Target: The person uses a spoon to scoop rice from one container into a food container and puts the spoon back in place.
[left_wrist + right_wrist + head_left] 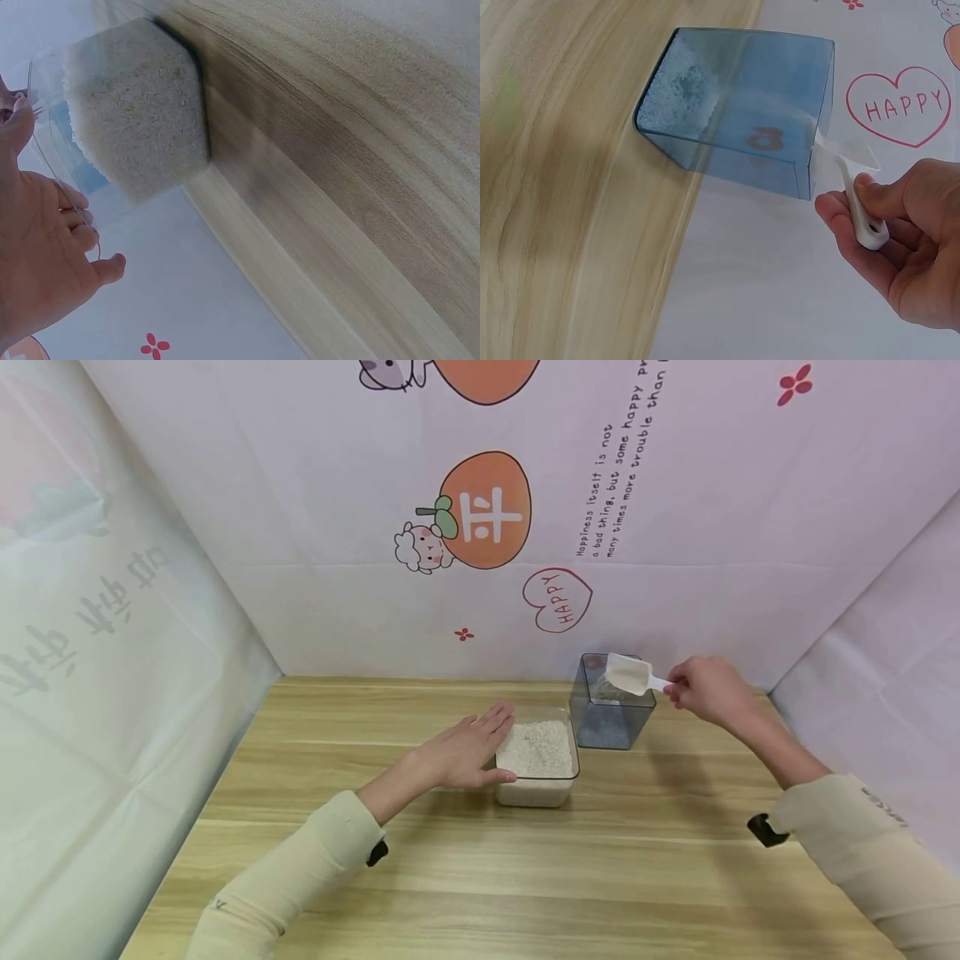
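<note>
A clear square container (536, 791) filled with rice (536, 750) stands on the wooden table. My left hand (468, 750) rests along its left rim, fingers extended and thumb at the front corner. Just to the right and farther back is a bluish see-through container (611, 727), with a layer of rice (676, 94) at its bottom. My right hand (708, 692) grips the handle of a white scoop (630, 674) between thumb and fingers. The scoop is tilted over the bluish container's opening, and rice streams down from its edge.
The wooden tabletop (450, 877) meets a white printed backdrop (337, 610) right behind the containers. White sheet walls close in the left (127, 693) and right (892, 643) sides. A dark wrist device (767, 830) shows under the right sleeve.
</note>
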Available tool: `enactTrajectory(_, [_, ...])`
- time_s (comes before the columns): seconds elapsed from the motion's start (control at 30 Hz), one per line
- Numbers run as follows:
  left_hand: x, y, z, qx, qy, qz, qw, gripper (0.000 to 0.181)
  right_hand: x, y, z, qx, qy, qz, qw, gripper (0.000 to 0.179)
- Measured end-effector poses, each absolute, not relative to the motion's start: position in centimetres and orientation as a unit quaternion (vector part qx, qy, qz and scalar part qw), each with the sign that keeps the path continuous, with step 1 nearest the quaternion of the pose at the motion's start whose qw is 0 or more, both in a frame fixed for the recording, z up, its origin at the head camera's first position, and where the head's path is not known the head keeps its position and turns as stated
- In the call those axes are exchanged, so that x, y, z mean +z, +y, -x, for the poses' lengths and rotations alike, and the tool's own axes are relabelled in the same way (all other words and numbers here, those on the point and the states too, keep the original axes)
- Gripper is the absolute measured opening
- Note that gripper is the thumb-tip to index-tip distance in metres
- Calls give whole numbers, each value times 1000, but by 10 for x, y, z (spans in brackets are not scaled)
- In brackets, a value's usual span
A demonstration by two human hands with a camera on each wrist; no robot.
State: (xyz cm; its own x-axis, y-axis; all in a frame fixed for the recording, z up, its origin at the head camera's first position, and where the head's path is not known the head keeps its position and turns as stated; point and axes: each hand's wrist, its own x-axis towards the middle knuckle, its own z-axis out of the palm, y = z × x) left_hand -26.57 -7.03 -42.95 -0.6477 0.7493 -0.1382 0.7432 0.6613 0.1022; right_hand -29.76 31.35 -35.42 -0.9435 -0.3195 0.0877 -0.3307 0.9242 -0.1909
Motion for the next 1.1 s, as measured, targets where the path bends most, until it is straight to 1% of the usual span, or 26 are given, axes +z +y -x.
enactTrajectory(0.17, [-428,-70,266,20,906,-414,83,96,-356,312,296,58,-978,-185,80,11])
enactTrajectory(0.47, [-427,-69,265,27,906,-414,88,96,-358,309,290,28,-972,-198,123,10])
enactTrajectory(0.57, [-428,-69,265,27,905,-414,90,96,-361,311,289,23,-966,-206,154,13])
enactTrajectory(0.63, [-427,-70,264,26,905,-415,90,97,-362,313,288,29,-960,-212,179,10])
enactTrajectory(0.73, [-428,-70,264,28,904,-416,89,96,-362,314,286,45,-954,-215,205,3])
enactTrajectory(0.77, [-427,-70,264,28,904,-416,89,96,-361,314,285,51,-952,-216,210,4])
enactTrajectory(0.93, [-428,-70,265,25,905,-415,88,96,-350,312,282,89,-946,-226,213,10])
enactTrajectory(1.1, [-428,-70,265,23,905,-415,86,96,-335,304,276,119,-948,-226,187,10])
